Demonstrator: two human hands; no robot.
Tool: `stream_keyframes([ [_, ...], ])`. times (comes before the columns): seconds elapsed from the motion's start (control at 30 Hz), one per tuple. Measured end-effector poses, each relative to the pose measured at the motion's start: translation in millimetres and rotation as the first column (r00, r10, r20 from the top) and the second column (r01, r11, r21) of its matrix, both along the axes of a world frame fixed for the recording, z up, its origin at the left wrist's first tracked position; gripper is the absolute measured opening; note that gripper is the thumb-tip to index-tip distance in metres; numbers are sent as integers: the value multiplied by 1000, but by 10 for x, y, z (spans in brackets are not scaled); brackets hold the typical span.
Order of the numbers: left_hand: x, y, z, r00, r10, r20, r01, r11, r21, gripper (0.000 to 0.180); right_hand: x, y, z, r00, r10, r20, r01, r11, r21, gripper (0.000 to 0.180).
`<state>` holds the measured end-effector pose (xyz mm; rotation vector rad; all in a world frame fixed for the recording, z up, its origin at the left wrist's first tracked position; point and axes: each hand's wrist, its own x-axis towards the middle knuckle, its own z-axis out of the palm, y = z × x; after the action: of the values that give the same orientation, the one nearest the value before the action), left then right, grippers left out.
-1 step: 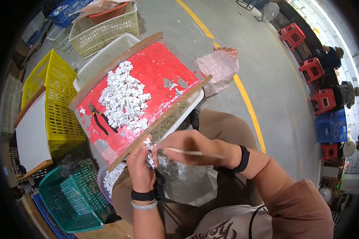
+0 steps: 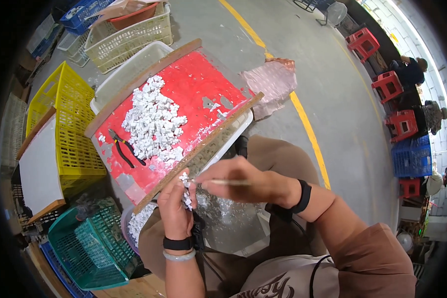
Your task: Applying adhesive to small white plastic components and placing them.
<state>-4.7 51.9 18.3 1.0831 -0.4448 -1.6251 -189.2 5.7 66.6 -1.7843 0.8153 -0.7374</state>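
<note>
White, knobbly pieces (image 2: 185,180) show between the thumb and fingers of the left grip (image 2: 175,207), which we see closed around them just off the near edge of the counter (image 2: 188,72). The right grip (image 2: 239,175) is drawn together on a slim pale stick (image 2: 231,183); motion blurs both, so we cannot tell the stick's exact kind, nor whether its tip, close to the left grip, touches the pieces. We find a black band (image 2: 303,196) on each wrist and a pale bangle (image 2: 180,256) on the left.

The counter has a red top, worn grey in patches, with a wooden strip (image 2: 198,153) along its near side. On it lies a large heap of similar white pieces (image 2: 153,119); left of the heap we see pliers (image 2: 115,136) with black and yellow handles spread apart.

By the left knee we make out a purple basin (image 2: 124,229) holding more white pieces. Left of it stands a teal basket (image 2: 94,243), and left of the counter a yellow crate (image 2: 82,134). Across the counter's right end, a crumpled pink sheet (image 2: 269,85) lies on the floor (image 2: 352,124) by a yellow line (image 2: 308,133).
</note>
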Motion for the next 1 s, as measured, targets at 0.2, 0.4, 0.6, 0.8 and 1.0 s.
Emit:
stream_keyframes([
  [0.2, -19, -23, 34, 988, 42, -147, -29, 996, 85, 37, -101, -52, 52, 981, -181, 71, 121, 854, 506, 16],
  [0.4, -35, -29, 1, 982, 27, -189, -7, 994, 108, 38, -140, -32, 10, 995, -15, 101, -6, 980, 199, 21],
  [0.6, -48, -43, 9, 981, 35, -191, -9, 991, 134, 37, -107, -30, -92, 988, 28, 155, -31, 999, 15, 23],
  [0.8, -47, -47, 11, 981, 45, -188, -15, 987, 158, 37, -41, 31, -67, 994, 3, 109, 1, 999, -42, 16],
  [1.0, -48, -38, 1, 982, 47, -182, -17, 987, 161, 36, -46, 41, -52, 998, 61, 24, -57, 987, -148, 19],
])
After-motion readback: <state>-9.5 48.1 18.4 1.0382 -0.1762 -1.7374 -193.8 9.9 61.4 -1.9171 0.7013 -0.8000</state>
